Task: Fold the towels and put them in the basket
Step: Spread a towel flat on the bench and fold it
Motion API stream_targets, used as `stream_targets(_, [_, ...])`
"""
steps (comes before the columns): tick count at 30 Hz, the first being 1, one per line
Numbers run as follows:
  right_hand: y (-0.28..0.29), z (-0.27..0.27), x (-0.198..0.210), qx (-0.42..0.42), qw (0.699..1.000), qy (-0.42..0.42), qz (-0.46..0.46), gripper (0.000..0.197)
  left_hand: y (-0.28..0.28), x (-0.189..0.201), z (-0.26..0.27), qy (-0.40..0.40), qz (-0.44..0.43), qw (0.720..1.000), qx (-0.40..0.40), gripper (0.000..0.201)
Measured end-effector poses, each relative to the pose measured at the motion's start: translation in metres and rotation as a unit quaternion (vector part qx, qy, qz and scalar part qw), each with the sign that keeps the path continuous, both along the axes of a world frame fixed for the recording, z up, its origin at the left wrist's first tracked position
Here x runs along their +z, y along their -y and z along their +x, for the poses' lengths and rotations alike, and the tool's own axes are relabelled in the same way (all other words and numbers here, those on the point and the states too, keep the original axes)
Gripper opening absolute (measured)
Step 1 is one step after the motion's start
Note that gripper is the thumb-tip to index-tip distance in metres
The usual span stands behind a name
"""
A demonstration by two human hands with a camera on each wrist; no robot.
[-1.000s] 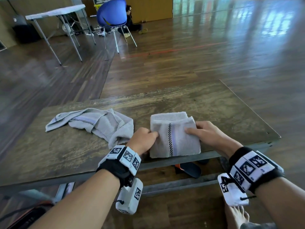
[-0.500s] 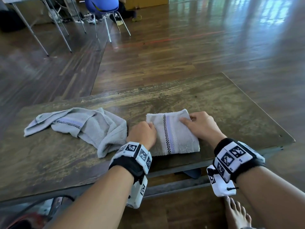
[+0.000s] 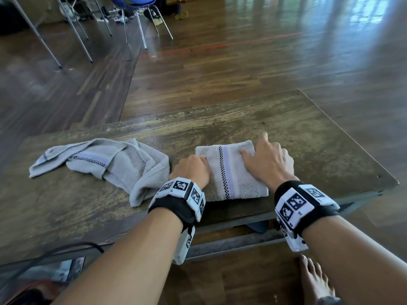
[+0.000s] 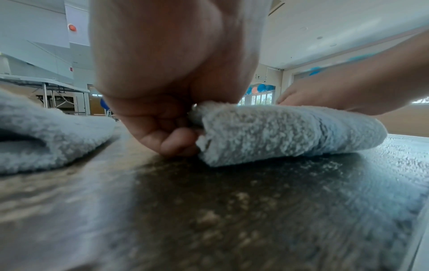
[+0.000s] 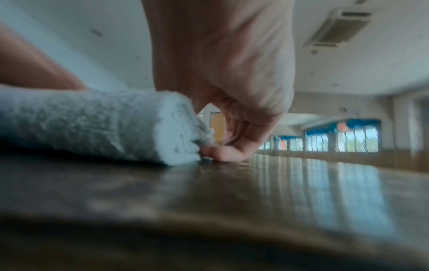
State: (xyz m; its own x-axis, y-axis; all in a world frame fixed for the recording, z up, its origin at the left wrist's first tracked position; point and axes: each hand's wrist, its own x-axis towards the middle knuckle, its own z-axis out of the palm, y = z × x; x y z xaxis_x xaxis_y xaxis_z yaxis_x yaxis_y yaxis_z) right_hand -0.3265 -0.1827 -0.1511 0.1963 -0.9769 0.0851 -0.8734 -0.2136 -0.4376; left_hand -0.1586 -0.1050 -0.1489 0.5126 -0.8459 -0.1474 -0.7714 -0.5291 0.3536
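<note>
A folded grey towel (image 3: 233, 172) with a checkered stripe lies near the front edge of the wooden table (image 3: 308, 133). My left hand (image 3: 193, 170) has its fingers curled and pinches the towel's left edge (image 4: 202, 117). My right hand (image 3: 266, 161) grips the right edge, thumb on top and fingertips (image 5: 218, 152) curled down against the table beside the folded towel (image 5: 92, 124). A second grey towel (image 3: 105, 164) lies crumpled to the left, also seen in the left wrist view (image 4: 46, 139). No basket is in view.
The table's front edge (image 3: 242, 219) is just under my wrists, with a dark object (image 3: 257, 227) below it and a bare foot (image 3: 315, 280) on the floor. Metal chair and table legs (image 3: 141, 29) stand far back left. A black cable (image 3: 55, 252) runs at the lower left.
My right hand has slid from the towel's right side up to its far right corner. The left hand has stayed on the left edge. The towel now lies flat.
</note>
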Motion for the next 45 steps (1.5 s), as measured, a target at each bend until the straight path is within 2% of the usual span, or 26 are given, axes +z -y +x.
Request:
stream_targets(2, [0.001, -0.003, 0.0, 0.076, 0.997, -0.006, -0.034, 0.034, 0.001, 0.0, 0.0, -0.029, 0.008, 1.0, 0.004, 0.063])
stream_targets(4, [0.002, -0.006, 0.002, 0.147, 0.989, -0.024, -0.014, 0.037, 0.002, 0.003, 0.0, -0.059, 0.025, 0.998, 0.006, 0.067])
stream_targets(6, [0.003, -0.009, 0.005, 0.151, 0.987, -0.047, 0.0, 0.032, 0.005, 0.008, 0.003, -0.076, 0.055, 0.996, -0.004, 0.062])
stream_targets(8, [0.003, -0.014, 0.008, 0.131, 0.989, -0.07, -0.022, 0.021, 0.005, 0.012, 0.006, -0.082, 0.068, 0.994, -0.003, 0.056])
stream_targets(10, [0.002, -0.022, 0.012, 0.11, 0.99, -0.085, -0.021, 0.019, -0.001, 0.015, 0.005, -0.064, 0.023, 0.998, -0.001, 0.048])
stream_targets(12, [-0.001, -0.03, 0.014, 0.093, 0.992, -0.09, -0.007, 0.024, -0.013, 0.016, -0.001, -0.004, -0.076, 0.997, -0.019, 0.032])
stream_targets(14, [-0.006, -0.037, 0.014, 0.085, 0.992, -0.092, -0.002, 0.029, -0.025, 0.016, -0.006, 0.066, -0.163, 0.983, -0.055, 0.023])
stream_targets(15, [-0.01, -0.04, 0.013, 0.08, 0.993, -0.086, -0.002, 0.031, -0.03, 0.016, -0.008, 0.089, -0.171, 0.978, -0.079, 0.022])
stream_targets(19, [-0.023, -0.05, 0.009, 0.066, 0.997, -0.039, 0.002, 0.038, -0.042, 0.008, -0.019, 0.125, -0.068, 0.977, -0.161, 0.035])
stream_targets(23, [-0.028, -0.06, 0.01, 0.108, 0.993, -0.002, 0.045, 0.045, -0.044, 0.012, -0.025, 0.099, -0.028, 0.973, -0.208, 0.05])
stream_targets(26, [-0.027, -0.068, 0.009, 0.113, 0.993, 0.029, 0.017, 0.033, -0.045, 0.015, -0.034, 0.077, -0.05, 0.966, -0.242, 0.057])
stream_targets(30, [-0.024, -0.073, 0.008, 0.165, 0.981, 0.105, 0.01, 0.009, -0.044, 0.014, -0.056, 0.046, -0.077, 0.956, -0.278, 0.066])
stream_targets(35, [-0.022, -0.081, 0.003, 0.162, 0.984, 0.075, 0.026, 0.015, -0.036, 0.013, -0.083, 0.004, -0.053, 0.974, -0.22, 0.068])
stream_targets(40, [-0.027, -0.082, 0.002, 0.178, 0.981, 0.06, 0.043, 0.027, -0.027, 0.02, -0.093, 0.017, -0.042, 0.984, -0.171, 0.05])
stream_targets(43, [-0.03, -0.086, 0.002, 0.174, 0.981, 0.069, 0.052, 0.03, -0.021, 0.023, -0.097, -0.016, -0.054, 0.988, -0.144, 0.033])
stream_targets(45, [-0.03, -0.088, 0.001, 0.172, 0.981, 0.068, 0.059, 0.031, -0.018, 0.025, -0.098, -0.037, -0.062, 0.989, -0.132, 0.029])
